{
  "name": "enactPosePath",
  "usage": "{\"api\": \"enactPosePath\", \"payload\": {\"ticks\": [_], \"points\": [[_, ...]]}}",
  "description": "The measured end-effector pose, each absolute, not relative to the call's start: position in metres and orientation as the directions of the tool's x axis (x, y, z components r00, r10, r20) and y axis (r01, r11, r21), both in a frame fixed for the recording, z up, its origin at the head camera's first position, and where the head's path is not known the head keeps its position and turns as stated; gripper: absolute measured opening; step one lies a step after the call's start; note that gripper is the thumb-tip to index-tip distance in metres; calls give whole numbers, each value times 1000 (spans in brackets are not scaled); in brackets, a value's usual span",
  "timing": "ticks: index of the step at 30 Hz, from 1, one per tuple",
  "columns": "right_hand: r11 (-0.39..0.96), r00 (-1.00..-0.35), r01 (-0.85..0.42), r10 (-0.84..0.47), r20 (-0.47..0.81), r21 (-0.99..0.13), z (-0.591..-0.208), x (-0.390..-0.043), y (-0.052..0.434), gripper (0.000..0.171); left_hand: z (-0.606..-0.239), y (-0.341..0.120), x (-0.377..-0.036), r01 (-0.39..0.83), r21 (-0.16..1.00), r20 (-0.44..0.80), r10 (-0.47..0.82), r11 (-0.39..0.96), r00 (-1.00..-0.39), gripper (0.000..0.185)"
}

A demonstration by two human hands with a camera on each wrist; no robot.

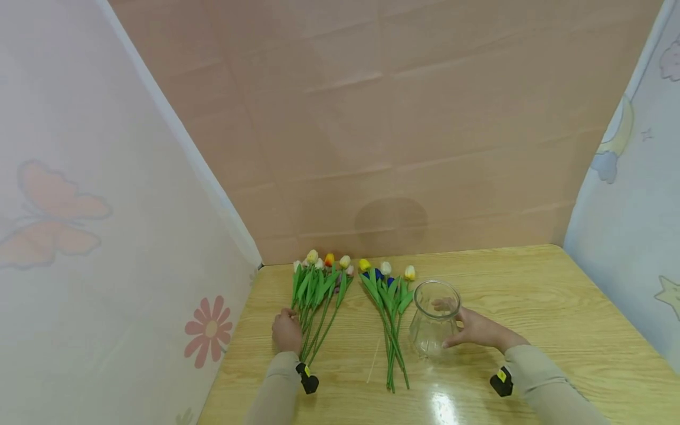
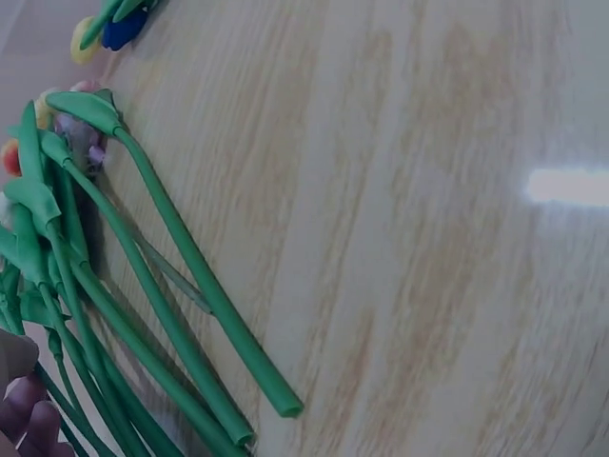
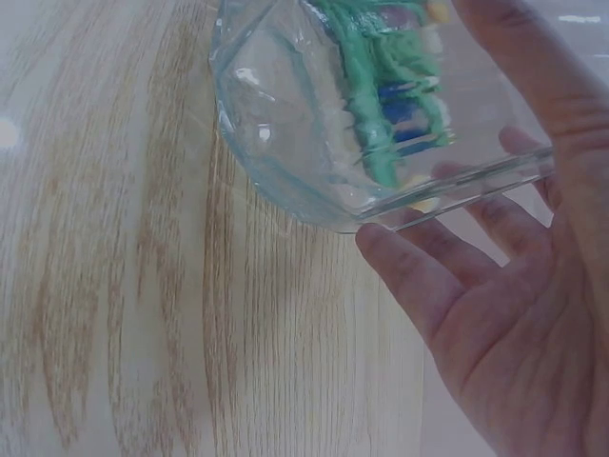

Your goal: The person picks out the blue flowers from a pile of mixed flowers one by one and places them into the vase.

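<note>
My left hand [image 1: 287, 332] is at the left bunch of artificial tulips [image 1: 319, 289]. In the left wrist view its fingertips [image 2: 21, 405] pinch a green stem at the bunch's outer side. White, yellow, orange and pinkish blooms point toward the back wall. My right hand [image 1: 475, 328] grips a clear glass vase [image 1: 427, 339] from its right side, thumb in front and fingers behind. The right wrist view shows the fingers around the glass [image 3: 271, 124], with green leaves and blue blooms visible through it. The vase stands upright in the head view.
A second bunch of tulips [image 1: 390, 307], with yellow, white and blue blooms, lies between the left bunch and the vase, its stems crossing. The wooden table [image 1: 531, 283] meets a brown back wall [image 1: 398, 118]. A patterned white wall [image 1: 133, 265] rises on the left.
</note>
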State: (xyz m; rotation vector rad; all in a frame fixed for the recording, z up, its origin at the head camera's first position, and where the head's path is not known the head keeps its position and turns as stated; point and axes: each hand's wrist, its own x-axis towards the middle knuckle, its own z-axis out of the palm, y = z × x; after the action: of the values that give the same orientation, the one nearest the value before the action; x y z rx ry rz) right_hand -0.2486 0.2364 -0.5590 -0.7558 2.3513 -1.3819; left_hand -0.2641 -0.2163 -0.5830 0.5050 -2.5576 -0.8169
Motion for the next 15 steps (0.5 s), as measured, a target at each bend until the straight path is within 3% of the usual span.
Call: {"api": "enactPosePath", "payload": {"ticks": [6,15], "points": [[399,-813,-292,-583,6,-869,-557,-248,236,91,-591,-218,-267,-234,570,266,-447,788,-854,9],[394,-811,-297,-585,12,-870,-556,-247,236,92,-587,-221,-266,-225,641,190,-436,734,-880,14]]}}
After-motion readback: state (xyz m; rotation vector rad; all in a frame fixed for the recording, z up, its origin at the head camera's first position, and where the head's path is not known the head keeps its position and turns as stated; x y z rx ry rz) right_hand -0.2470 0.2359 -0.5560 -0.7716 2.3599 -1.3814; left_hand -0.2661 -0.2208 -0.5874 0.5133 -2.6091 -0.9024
